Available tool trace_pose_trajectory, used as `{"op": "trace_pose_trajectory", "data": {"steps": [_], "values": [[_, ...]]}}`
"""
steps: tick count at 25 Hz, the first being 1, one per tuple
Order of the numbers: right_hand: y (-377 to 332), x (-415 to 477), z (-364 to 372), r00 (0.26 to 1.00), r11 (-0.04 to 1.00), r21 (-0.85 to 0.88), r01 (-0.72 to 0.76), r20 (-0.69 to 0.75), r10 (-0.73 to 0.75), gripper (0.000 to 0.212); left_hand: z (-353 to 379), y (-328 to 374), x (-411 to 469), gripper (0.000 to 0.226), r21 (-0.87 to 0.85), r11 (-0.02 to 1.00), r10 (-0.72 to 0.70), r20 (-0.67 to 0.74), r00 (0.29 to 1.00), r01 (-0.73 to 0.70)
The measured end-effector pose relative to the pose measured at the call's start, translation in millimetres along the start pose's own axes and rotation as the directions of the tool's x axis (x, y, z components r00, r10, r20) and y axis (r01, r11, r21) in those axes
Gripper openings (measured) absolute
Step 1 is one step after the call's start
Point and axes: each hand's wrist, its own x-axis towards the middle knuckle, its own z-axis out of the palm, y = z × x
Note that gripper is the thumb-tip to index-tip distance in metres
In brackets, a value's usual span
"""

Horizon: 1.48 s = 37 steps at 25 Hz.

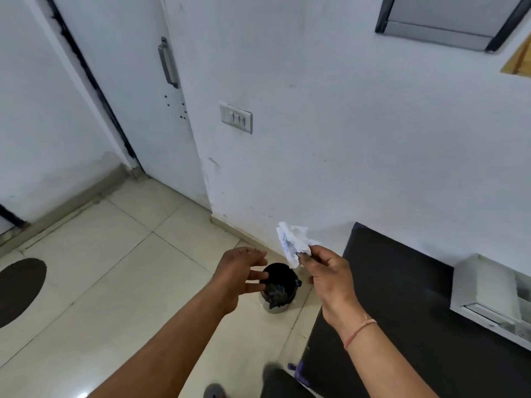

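My right hand [330, 275] pinches a crumpled white paper [293, 242] with blue print between thumb and fingertips, holding it up above and slightly right of a small black bin [283, 282]. The bin stands on the tiled floor by the wall and has dark scraps inside. My left hand [242, 272] hovers with fingers spread and relaxed over the bin's left rim, holding nothing.
A black table top [402, 297] fills the lower right, with a white box-like device [488, 294] on it by the wall. A white door with a metal handle [168, 63] and a switch plate [236, 117] are ahead. A dark round mat [17, 291] lies at the left.
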Motion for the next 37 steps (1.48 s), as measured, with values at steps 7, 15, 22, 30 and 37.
{"op": "trace_pose_trajectory", "data": {"steps": [7,15,22,30,37], "values": [[30,83,11,0.973,0.988,0.024,-0.150,-0.172,0.152,0.007,1,2,114,0.019,0.177,0.976,-0.131,0.013,0.991,0.127],[102,168,23,0.874,0.930,0.072,-0.359,-0.323,0.363,0.014,20,-3,241,0.012,0.384,0.894,-0.268,0.044,0.962,0.232],[232,264,58,0.652,0.779,0.177,-0.602,-0.454,0.607,0.014,42,-75,401,0.018,0.515,0.796,-0.384,0.024,0.923,0.318],[369,360,90,0.497,0.609,0.085,-0.789,-0.495,0.713,0.012,36,-183,537,0.015,0.678,0.621,-0.538,0.002,0.843,0.395],[440,382,99,0.421,0.529,0.184,-0.829,-0.417,0.805,0.045,28,-216,581,0.019,0.732,0.572,-0.567,0.027,0.823,0.371]]}}
